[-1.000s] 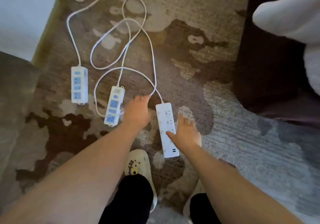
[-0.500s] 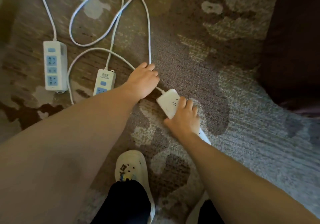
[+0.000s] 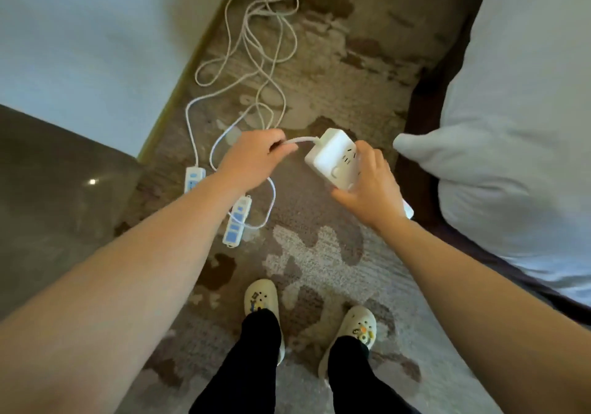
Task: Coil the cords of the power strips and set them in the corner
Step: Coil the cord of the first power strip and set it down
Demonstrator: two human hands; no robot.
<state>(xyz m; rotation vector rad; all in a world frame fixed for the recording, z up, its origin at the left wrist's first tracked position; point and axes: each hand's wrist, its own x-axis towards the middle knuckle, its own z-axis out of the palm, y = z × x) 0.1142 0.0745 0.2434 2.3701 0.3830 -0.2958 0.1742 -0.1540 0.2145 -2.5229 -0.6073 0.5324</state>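
Note:
My right hand (image 3: 367, 189) grips a white power strip (image 3: 332, 157) lifted above the carpet, its sockets facing up. My left hand (image 3: 256, 157) pinches that strip's white cord (image 3: 302, 140) just where it leaves the strip. Two power strips with blue sockets lie on the carpet: one (image 3: 237, 221) just under my left forearm, the other (image 3: 193, 178) further left and partly hidden by the arm. Their white cords (image 3: 262, 45) run away from me in a loose tangle on the floor.
A white wall (image 3: 96, 45) runs along the left, with a dark glossy surface (image 3: 54, 196) below it. A bed with white bedding (image 3: 511, 125) and a dark frame stands at the right. My two feet in cream clogs (image 3: 260, 298) stand on the patterned carpet.
I have stood up and lifted the white power strip off the carpet in my right hand. My left hand has taken hold of its cord near the strip.

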